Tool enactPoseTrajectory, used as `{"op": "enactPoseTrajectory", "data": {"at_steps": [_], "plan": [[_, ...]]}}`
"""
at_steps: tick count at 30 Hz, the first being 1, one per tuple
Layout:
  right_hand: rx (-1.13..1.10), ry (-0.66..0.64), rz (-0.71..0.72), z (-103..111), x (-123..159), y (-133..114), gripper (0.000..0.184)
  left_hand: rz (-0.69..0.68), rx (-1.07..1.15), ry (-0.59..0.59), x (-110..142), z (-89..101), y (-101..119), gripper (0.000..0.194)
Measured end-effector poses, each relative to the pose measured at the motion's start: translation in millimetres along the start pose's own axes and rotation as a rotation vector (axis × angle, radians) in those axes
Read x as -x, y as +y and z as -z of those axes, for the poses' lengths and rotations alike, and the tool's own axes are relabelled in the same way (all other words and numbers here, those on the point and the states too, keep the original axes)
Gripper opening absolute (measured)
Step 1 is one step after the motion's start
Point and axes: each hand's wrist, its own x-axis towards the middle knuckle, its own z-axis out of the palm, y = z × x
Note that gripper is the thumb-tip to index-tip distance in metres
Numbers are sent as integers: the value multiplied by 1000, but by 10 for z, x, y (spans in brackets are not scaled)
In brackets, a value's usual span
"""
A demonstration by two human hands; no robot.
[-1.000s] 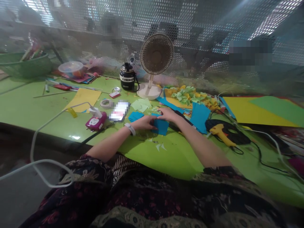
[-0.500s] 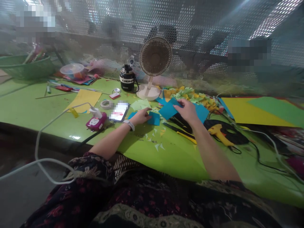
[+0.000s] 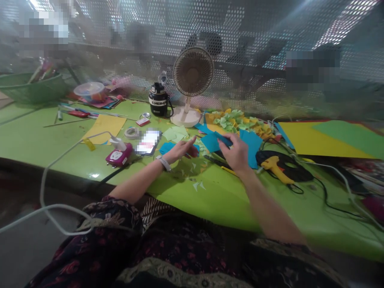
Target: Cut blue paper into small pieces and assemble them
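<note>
Head view: teal paper sheet (image 3: pixel 212 142), angular, clenched at one edge in right grip (image 3: pixel 237 154); left grip (image 3: pixel 180 150) open, beside teal scrap (image 3: pixel 167 148).

One head-worn camera is set close above the tabletop (image 3: pixel 36 136), tilted forward and down at the left hand (image 3: pixel 179 150) and right hand (image 3: pixel 236 153).

L hand (image 3: pixel 179 150) open, palm down; R hand (image 3: pixel 236 153) in pinch
</note>
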Motion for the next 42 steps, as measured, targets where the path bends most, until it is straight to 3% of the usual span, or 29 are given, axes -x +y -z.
{"op": "enactPoseTrajectory", "data": {"at_steps": [1,3,6,8,12,17,19,23,26,32,39,42], "plan": [[13,-29,84,-21,40,-53,22,86,202,-109,15,-24,6,62],[23,-139,296,-85,124,-152,18,162,511,-191,24,-55,-4,52],[24,-286,565,-192,229,-252,19,102,696,-79,18,-64,-39,26],[-9,-319,611,-226,272,-277,17,64,708,-28,23,-62,-57,18],[-150,-256,456,-179,309,-261,16,25,715,-35,55,-80,-70,15],[-211,34,156,-168,318,-202,23,18,702,-74,92,-157,-68,11],[-250,77,58,-208,322,-170,24,23,699,-93,108,-185,-64,13],[-394,4,-78,-254,342,-131,27,23,734,-94,139,-213,-61,26],[-412,11,-100,-234,358,-146,27,2,686,-98,150,-230,-87,36],[-423,-4,-135,-197,375,-219,26,-104,577,-99,127,-288,-171,39],[-671,-22,-424,-229,381,-198,53,-128,588,-125,141,-301,-152,39],[-718,-46,-488,-213,369,-206,50,-135,577,-102,139,-299,-170,37]]}}
